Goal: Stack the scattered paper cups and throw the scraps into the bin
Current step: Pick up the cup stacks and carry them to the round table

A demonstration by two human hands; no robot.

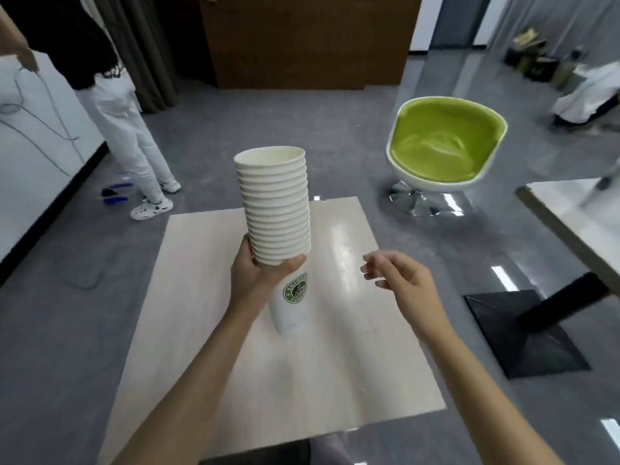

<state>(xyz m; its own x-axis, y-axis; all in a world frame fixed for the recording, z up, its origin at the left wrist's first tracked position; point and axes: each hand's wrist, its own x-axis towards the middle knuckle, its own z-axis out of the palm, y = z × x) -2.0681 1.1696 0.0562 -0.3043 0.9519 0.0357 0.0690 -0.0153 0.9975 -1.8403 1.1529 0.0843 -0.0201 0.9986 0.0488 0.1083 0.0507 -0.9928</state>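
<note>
Nearest the camera, both bare forearms lay over the near edge of the tabletop (pixel 335 380). The left hand (pixel 255 273) had its grip wrapped round the cup stack (pixel 273 203), just under the lowest rim, with the green-logo cup hanging below the palm. The stack stood nearly upright over the middle of the tabletop. Whether its base touched the surface could not be told. The right hand (pixel 402 280) hovered near it toward the right edge, its grip loose and holding nothing. Every cup in view was in that stack, so the stacking looked finished or nearly so. Neither scraps nor a bin showed, so that part could not be judged. Beyond the far edge stood a green chair (pixel 446 139) and, far left, a person (pixel 124 129) in white trousers.
</note>
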